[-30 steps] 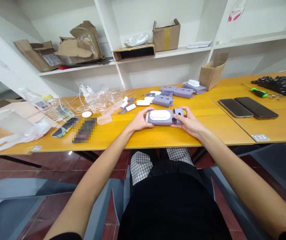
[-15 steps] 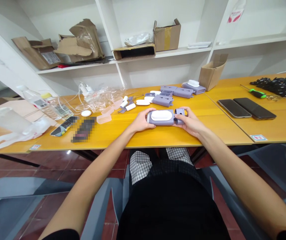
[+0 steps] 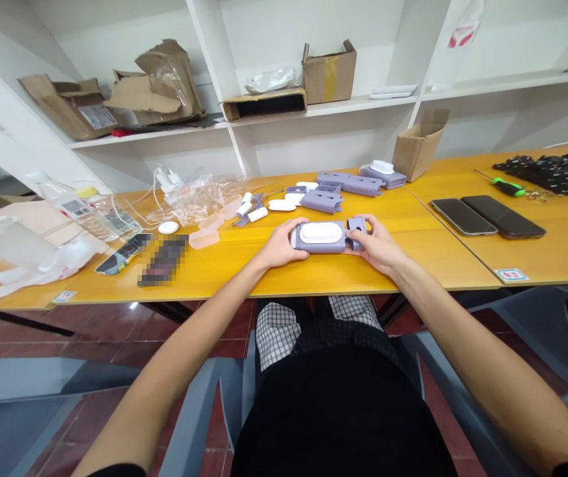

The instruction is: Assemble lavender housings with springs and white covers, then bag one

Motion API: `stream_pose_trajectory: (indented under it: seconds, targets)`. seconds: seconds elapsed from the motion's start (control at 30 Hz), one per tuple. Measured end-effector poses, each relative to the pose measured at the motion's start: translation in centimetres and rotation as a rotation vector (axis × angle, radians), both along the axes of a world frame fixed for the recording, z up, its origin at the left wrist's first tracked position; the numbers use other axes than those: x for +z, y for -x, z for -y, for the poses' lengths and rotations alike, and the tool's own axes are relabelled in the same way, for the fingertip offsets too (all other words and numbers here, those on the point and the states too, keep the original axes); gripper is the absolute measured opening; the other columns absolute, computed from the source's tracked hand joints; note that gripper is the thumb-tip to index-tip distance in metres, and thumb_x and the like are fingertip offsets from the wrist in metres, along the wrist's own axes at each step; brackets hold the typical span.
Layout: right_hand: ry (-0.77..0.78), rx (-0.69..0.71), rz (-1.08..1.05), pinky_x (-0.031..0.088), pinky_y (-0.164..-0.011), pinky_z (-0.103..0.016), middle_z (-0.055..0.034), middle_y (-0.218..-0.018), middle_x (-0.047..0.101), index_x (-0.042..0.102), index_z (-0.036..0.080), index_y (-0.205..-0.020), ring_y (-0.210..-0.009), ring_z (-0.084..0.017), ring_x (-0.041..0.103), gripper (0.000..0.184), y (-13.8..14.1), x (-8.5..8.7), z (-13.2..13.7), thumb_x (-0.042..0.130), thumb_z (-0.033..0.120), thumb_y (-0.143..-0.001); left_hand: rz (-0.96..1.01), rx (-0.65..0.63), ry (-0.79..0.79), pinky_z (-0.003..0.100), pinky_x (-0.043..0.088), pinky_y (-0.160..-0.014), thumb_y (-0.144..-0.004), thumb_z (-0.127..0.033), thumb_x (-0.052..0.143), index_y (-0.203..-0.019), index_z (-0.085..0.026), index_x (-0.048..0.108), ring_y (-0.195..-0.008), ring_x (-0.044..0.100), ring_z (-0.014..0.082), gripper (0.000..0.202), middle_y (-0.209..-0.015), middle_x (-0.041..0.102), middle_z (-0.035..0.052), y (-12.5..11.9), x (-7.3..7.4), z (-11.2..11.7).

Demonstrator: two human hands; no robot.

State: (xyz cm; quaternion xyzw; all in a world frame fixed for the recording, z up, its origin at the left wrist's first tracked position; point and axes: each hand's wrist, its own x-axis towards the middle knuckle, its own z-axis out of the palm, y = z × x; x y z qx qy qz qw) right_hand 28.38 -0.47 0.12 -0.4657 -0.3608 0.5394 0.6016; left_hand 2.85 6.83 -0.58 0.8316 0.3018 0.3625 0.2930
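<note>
Just above the table's front edge, my left hand (image 3: 284, 244) is closed round the left end of a purple plastic casing (image 3: 319, 246). A long white oval piece (image 3: 320, 232) sits on the casing's upper face. My right hand (image 3: 376, 245) grips a smaller purple end piece (image 3: 356, 228) at the casing's right end, thumb across it; I cannot tell whether the two parts are joined. Behind my hands lie more purple shells (image 3: 322, 201), white oval pieces (image 3: 282, 205) and small white cylinders (image 3: 258, 214).
Clear plastic trays (image 3: 205, 238) and crumpled plastic wrap (image 3: 194, 199) lie to the left, near a phone (image 3: 123, 254). On the right are two dark phones (image 3: 503, 215), a green screwdriver (image 3: 508, 187) and a black pile of parts (image 3: 552, 171). A cardboard box (image 3: 420, 149) stands at the back.
The view has shifted very slightly. Both hands keep the same hold on the purple casing and its end piece, with no clear movement between them.
</note>
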Motion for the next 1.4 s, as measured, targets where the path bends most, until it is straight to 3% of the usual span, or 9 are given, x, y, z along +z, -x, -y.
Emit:
stream_pose_trajectory:
  seconds: [0.23, 0.4, 0.63, 0.77, 0.83, 0.93, 1.07, 1.27, 1.4]
  targets:
    - [-0.020, 0.082, 0.003, 0.072, -0.081, -0.046, -0.0026, -0.115, 0.068, 0.061, 0.030, -0.113, -0.092, -0.021, 0.073, 0.045, 0.0, 0.0, 0.1, 0.087, 0.025, -0.077, -0.073, 0.045, -0.134, 0.053, 0.045, -0.117, -0.067, -0.037, 0.094, -0.146, -0.018, 0.056, -0.132, 0.061, 0.0362, 0.089, -0.144, 0.062, 0.0155, -0.3, 0.3, 1.4]
    - [-0.047, 0.164, -0.020, 0.069, -0.094, -0.053, -0.0017, -0.121, 0.067, 0.058, 0.031, -0.110, -0.104, -0.023, 0.073, 0.038, 0.2, -0.1, 0.5, 0.086, 0.031, -0.083, -0.047, 0.045, -0.137, 0.052, 0.046, -0.116, -0.067, -0.037, 0.096, -0.145, -0.018, 0.056, -0.130, 0.062, 0.0353, 0.089, -0.142, 0.063, 0.0150, -0.3, 0.2, 1.4]
    - [-0.121, 0.308, 0.020, 0.066, -0.098, -0.060, -0.0026, -0.139, 0.060, 0.051, 0.034, -0.114, -0.118, -0.027, 0.069, 0.044, 0.4, -0.1, 1.1, 0.084, 0.046, -0.087, -0.010, 0.015, -0.146, 0.051, 0.047, -0.114, -0.066, -0.039, 0.097, -0.141, -0.018, 0.059, -0.128, 0.063, 0.0344, 0.087, -0.138, 0.065, 0.0146, -0.3, 0.4, 1.6]
    - [-0.158, 0.302, 0.075, 0.065, -0.098, -0.062, -0.0039, -0.144, 0.056, 0.047, 0.036, -0.122, -0.122, -0.029, 0.067, 0.051, 0.4, -0.3, 1.2, 0.081, 0.053, -0.087, -0.030, 0.016, -0.163, 0.051, 0.048, -0.114, -0.067, -0.039, 0.097, -0.143, -0.019, 0.058, -0.128, 0.063, 0.0343, 0.088, -0.139, 0.065, 0.0147, -0.2, 0.4, 1.6]
    - [-0.187, 0.280, 0.184, 0.063, -0.100, -0.062, -0.0067, -0.143, 0.056, 0.045, 0.036, -0.131, -0.125, -0.031, 0.065, 0.062, 0.2, -0.5, 1.0, 0.082, 0.052, -0.085, -0.061, 0.010, -0.182, 0.052, 0.047, -0.115, -0.067, -0.039, 0.096, -0.145, -0.019, 0.057, -0.130, 0.062, 0.0346, 0.089, -0.142, 0.064, 0.0149, 0.0, 0.4, 1.5]
    - [-0.344, 0.211, 0.541, 0.053, -0.113, -0.064, -0.0113, -0.145, 0.056, 0.048, 0.032, -0.142, -0.134, -0.036, 0.059, 0.080, -0.4, -1.0, 0.5, 0.090, 0.042, -0.074, -0.162, 0.044, -0.196, 0.055, 0.043, -0.120, -0.071, -0.041, 0.093, -0.154, -0.021, 0.051, -0.139, 0.057, 0.0371, 0.095, -0.151, 0.058, 0.0165, 0.4, 0.3, 1.3]
    - [-0.566, 0.091, 0.969, 0.043, -0.121, -0.062, -0.0131, -0.145, 0.058, 0.059, 0.027, -0.143, -0.137, -0.037, 0.057, 0.073, -1.2, -1.8, -0.3, 0.085, 0.030, -0.075, -0.293, 0.106, -0.155, 0.057, 0.036, -0.126, -0.077, -0.046, 0.088, -0.163, -0.020, 0.039, -0.151, 0.046, 0.0397, 0.103, -0.162, 0.047, 0.0204, 1.0, 0.2, 0.9]
    - [-0.518, 0.124, 1.136, 0.041, -0.123, -0.061, -0.0151, -0.147, 0.062, 0.058, 0.027, -0.150, -0.138, -0.038, 0.058, 0.072, -1.6, -2.2, -0.7, 0.082, 0.042, -0.084, -0.432, 0.176, -0.111, 0.060, 0.034, -0.126, -0.085, -0.056, 0.079, -0.162, -0.018, 0.042, -0.152, 0.043, 0.0425, 0.094, -0.165, 0.046, 0.0218, 2.1, 0.7, 1.5]
    - [-0.493, 0.155, 1.172, 0.038, -0.125, -0.063, -0.0147, -0.153, 0.059, 0.053, 0.029, -0.156, -0.144, -0.039, 0.054, 0.071, -1.6, -2.4, -0.7, 0.074, 0.046, -0.091, -0.513, 0.282, -0.123, 0.064, 0.035, -0.123, -0.095, -0.053, 0.067, -0.161, -0.017, 0.043, -0.149, 0.047, 0.0434, 0.079, -0.160, 0.052, 0.0226, 2.8, 0.6, 2.8]
